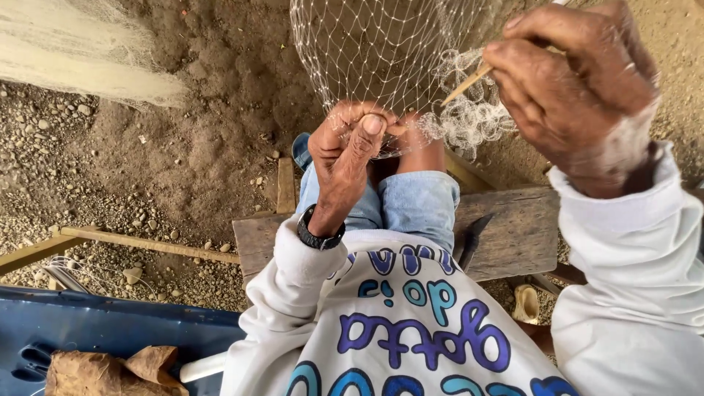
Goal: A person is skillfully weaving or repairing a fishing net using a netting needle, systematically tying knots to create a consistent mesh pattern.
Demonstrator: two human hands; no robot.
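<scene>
While a fine white fishing net [381, 51] was stretched over the knee, its lower edge was pinched shut between the thumb and fingers of the left hand [350, 143], just above the blue jeans [411, 202]. A slim wooden netting needle [467, 83] was gripped in the closed fingers of the right hand [576, 81], raised to the upper right, with its tip pointed down into a bunched mass of mesh [469, 117] beside the left fingers. A black wristwatch [317, 236] was worn on the left wrist, below the cuff of a white sweatshirt [396, 323] printed with blue and purple lettering. The person was seated on a weathered wooden bench [513, 227], on which a dark blade-like tool [469, 242] was laid near the thigh. Bare earth and gravel [110, 176] were seen all around, with another heap of pale netting [81, 59] at upper left and a blue plastic tub [103, 330] at lower left.

Judged from the frame, the work would be served best if the mesh were kept taut by the left pinch, so that each loop stayed open, and if the needle were passed cleanly through a single cell; slack twine could be snagged in the bunched part.
</scene>
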